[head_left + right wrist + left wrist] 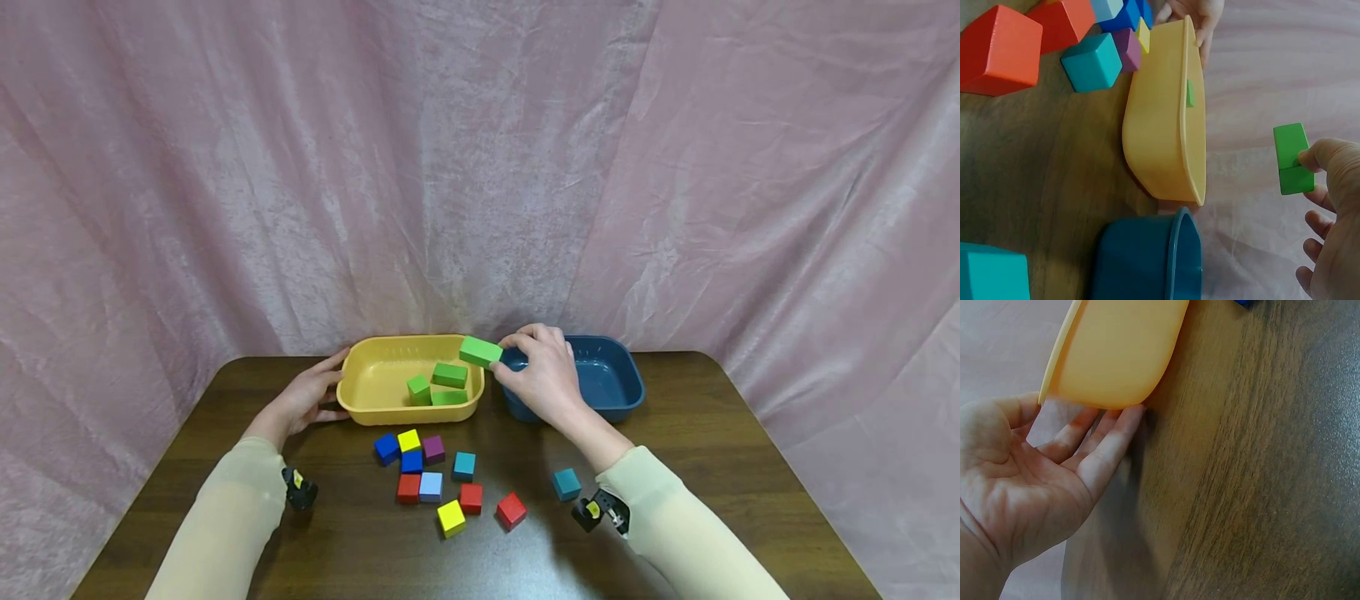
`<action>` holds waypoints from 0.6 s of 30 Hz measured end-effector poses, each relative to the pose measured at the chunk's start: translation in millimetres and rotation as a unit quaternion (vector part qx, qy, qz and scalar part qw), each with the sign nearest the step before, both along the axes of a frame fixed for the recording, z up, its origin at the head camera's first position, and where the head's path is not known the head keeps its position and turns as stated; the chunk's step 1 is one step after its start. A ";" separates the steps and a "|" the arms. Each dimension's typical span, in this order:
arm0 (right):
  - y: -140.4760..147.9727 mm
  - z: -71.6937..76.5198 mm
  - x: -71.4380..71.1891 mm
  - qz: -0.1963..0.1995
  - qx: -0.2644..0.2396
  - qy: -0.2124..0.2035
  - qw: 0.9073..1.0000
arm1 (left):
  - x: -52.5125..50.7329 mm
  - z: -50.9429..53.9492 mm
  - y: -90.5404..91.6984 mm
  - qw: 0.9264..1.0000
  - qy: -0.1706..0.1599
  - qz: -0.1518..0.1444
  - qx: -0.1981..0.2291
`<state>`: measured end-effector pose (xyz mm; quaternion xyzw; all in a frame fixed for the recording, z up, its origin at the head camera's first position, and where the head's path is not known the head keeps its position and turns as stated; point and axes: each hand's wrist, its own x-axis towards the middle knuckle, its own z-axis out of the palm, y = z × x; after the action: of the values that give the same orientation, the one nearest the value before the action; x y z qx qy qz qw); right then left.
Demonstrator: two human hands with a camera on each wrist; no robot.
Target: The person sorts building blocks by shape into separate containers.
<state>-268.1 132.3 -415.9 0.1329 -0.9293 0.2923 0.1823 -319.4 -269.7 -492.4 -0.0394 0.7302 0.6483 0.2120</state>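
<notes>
Between thumb and fingers, my right hand pinches a green rectangular block. In the head view the block appears over the right end of a yellow tray; the right wrist view shows it held up off the table. Inside the tray are green blocks, gathered toward its right side. My left hand touches the tray's left end; in the left wrist view its extended fingers meet the outer wall. Part of a blue tray is hidden behind my right hand.
In front of the yellow tray lie several loose cubes, among them a red cube, a yellow cube and a purple cube. A teal cube sits near my right sleeve. Behind the table hangs a pink curtain.
</notes>
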 end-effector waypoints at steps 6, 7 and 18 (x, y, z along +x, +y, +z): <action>-5.2 -1.4 -6.3 0.001 0.004 -0.012 1.000 | 0.0 1.6 0.2 1.000 -0.001 -0.002 -0.002; -6.1 -1.5 -7.1 0.001 0.005 -0.015 1.000 | 0.0 1.8 0.4 1.000 -0.002 -0.003 -0.001; -15.8 -7.1 -15.2 0.002 0.006 -0.033 0.999 | -0.1 0.9 0.0 1.000 0.004 -0.007 -0.002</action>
<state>-283.3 116.5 -423.0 0.1261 -0.9363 0.2914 0.1503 -319.5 -269.8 -491.5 -0.0322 0.7324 0.6455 0.2140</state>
